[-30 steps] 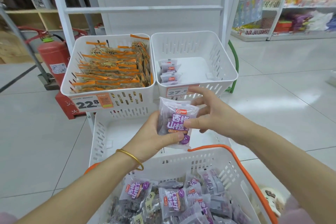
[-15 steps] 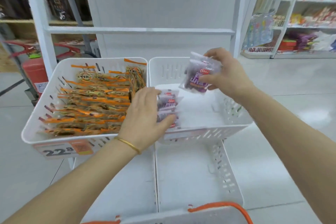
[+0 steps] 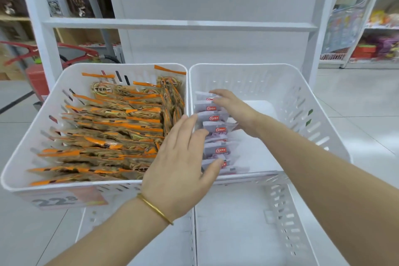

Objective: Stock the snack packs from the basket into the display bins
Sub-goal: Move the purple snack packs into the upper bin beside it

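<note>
A row of several purple-and-white snack packs stands along the left wall of the white right-hand display bin. My right hand reaches into that bin, its fingers lying fairly straight over the packs at the back of the row. At the front end of the row is my left hand, fingers extended, with the thumb and fingertips touching the packs. The basket is out of view.
The left-hand bin is packed with orange snack packs and carries a 22.8 price tag. Two white lower bins sit below. A red fire extinguisher stands at the left, and store shelves at the far right.
My right hand has come down from above the bin with the purple pack and now lies on the back of the row. My left hand stays at the row's front.
</note>
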Available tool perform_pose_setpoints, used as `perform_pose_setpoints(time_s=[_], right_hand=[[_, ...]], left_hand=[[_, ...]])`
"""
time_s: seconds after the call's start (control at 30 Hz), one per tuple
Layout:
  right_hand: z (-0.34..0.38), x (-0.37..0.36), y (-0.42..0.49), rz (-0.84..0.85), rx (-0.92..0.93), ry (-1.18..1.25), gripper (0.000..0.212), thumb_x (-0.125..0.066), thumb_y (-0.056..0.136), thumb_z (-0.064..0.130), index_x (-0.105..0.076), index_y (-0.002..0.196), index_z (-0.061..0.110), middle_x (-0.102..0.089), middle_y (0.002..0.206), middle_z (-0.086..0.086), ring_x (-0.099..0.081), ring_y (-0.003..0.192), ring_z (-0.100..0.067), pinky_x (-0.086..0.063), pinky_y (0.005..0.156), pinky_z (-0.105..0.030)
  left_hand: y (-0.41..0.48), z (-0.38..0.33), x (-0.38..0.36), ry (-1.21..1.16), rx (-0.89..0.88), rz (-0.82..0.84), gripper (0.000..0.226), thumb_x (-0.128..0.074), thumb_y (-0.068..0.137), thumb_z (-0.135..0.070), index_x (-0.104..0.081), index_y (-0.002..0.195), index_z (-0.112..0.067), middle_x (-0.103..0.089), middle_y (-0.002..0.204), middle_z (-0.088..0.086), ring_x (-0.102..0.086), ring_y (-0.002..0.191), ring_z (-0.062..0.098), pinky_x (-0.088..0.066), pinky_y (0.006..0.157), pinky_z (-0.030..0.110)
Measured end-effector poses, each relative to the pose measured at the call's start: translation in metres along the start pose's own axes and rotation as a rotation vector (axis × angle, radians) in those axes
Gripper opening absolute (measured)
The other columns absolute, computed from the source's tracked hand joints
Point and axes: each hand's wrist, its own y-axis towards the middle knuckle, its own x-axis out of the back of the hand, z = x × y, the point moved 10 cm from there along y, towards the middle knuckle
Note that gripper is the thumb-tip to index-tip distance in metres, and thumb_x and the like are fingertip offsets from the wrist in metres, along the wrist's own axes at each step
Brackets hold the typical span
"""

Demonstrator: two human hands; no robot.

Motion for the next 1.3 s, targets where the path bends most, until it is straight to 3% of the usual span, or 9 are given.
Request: perform_pose_setpoints(time_s=[0.1, 0.2, 0.4, 0.6, 0.73, 0.87, 0.93, 1.13, 1.3], right_hand=[[-0.006, -0.006, -0.001, -0.014, 0.029, 0.005, 0.038, -0.031, 0.099, 0.048, -0.036, 0.133, 0.032, -0.051, 0.125, 0.002, -0.058, 0.103, -0.018, -0.050, 0.071, -0.031], [-0.003, -0.009, -0.005, 0.012, 0.062, -0.055, 0.043, -0.030, 0.100, 0.047, -0.033, 0.139, 0.030, -0.046, 0.134, 0.002, -0.052, 0.110, -0.015, -0.043, 0.066, -0.023], [0.028, 0.019, -0.032, -0.114, 0.111, -0.169, 0.050, -0.031, 0.100, 0.047, -0.029, 0.147, 0.031, -0.029, 0.152, 0.009, -0.028, 0.139, -0.011, -0.026, 0.112, -0.035], [0.074, 0.037, -0.182, -0.416, 0.433, -0.113, 0.031, -0.043, 0.100, 0.028, -0.049, 0.130, 0.032, -0.051, 0.124, 0.009, -0.049, 0.111, 0.000, -0.034, 0.094, -0.008], [-0.001, -0.006, -0.280, -0.358, 0.233, 0.048, 0.020, -0.050, 0.093, 0.024, -0.057, 0.106, 0.038, -0.059, 0.110, 0.002, -0.061, 0.095, -0.017, -0.052, 0.078, -0.028], [-0.108, -0.063, -0.353, -0.197, -0.055, -0.141, 0.027, -0.051, 0.093, 0.004, -0.062, 0.108, 0.023, -0.060, 0.109, 0.002, -0.058, 0.090, -0.016, -0.045, 0.074, -0.011], [-0.152, -0.073, -0.373, -0.139, -0.162, -0.285, 0.026, -0.051, 0.093, 0.004, -0.064, 0.114, 0.013, -0.061, 0.115, -0.003, -0.056, 0.092, -0.016, -0.041, 0.076, -0.013], [-0.228, -0.111, -0.386, 0.165, -0.392, -0.544, 0.063, -0.062, 0.088, 0.042, -0.038, 0.143, 0.023, -0.042, 0.144, -0.004, -0.046, 0.126, -0.025, -0.038, 0.103, -0.034], [-0.249, -0.139, -0.390, 0.265, -0.449, -0.580, 0.069, -0.072, 0.075, 0.053, -0.048, 0.134, 0.026, -0.037, 0.143, -0.008, -0.048, 0.120, -0.023, -0.041, 0.098, -0.032]], left_hand=[[0.000, -0.001, -0.002, 0.014, -0.007, 0.000, 0.054, -0.037, 0.088, -0.052, -0.052, 0.122, -0.013, -0.037, 0.146, 0.013, -0.027, 0.140, 0.028, -0.017, 0.112, 0.038], [0.000, 0.001, -0.004, 0.025, -0.001, 0.015, 0.054, -0.037, 0.087, -0.050, -0.052, 0.121, -0.012, -0.039, 0.145, 0.013, -0.029, 0.139, 0.030, -0.016, 0.110, 0.039], [0.003, -0.003, 0.010, 0.024, -0.014, 0.028, 0.054, -0.036, 0.087, -0.049, -0.057, 0.116, -0.009, -0.047, 0.137, 0.016, -0.037, 0.134, 0.034, -0.019, 0.111, 0.037], [-0.041, -0.025, 0.054, -0.042, -0.094, 0.010, 0.046, -0.042, 0.087, -0.039, -0.058, 0.111, -0.003, -0.050, 0.129, 0.020, -0.040, 0.127, 0.038, -0.020, 0.109, 0.036], [-0.131, -0.044, 0.033, -0.063, -0.097, 0.299, 0.054, -0.035, 0.084, -0.045, -0.055, 0.118, -0.008, -0.044, 0.136, 0.016, -0.032, 0.130, 0.031, -0.023, 0.109, 0.037], [-0.206, -0.061, 0.006, -0.017, -0.110, 0.502, 0.051, -0.040, 0.085, -0.045, -0.056, 0.119, -0.010, -0.044, 0.136, 0.017, -0.035, 0.130, 0.036, -0.034, 0.107, 0.047], [-0.226, -0.065, -0.001, -0.039, -0.072, 0.564, 0.041, -0.049, 0.092, -0.036, -0.050, 0.127, -0.014, -0.033, 0.145, 0.011, -0.022, 0.137, 0.029, -0.022, 0.113, 0.040], [-0.254, -0.071, -0.024, -0.030, -0.023, 0.678, 0.042, -0.048, 0.094, -0.032, -0.043, 0.134, -0.020, -0.026, 0.148, 0.003, -0.013, 0.138, 0.018, -0.013, 0.111, 0.028], [-0.266, -0.078, -0.037, -0.051, -0.039, 0.728, 0.039, -0.048, 0.094, -0.030, -0.044, 0.132, -0.020, -0.028, 0.146, 0.003, -0.014, 0.138, 0.017, -0.015, 0.110, 0.027]])
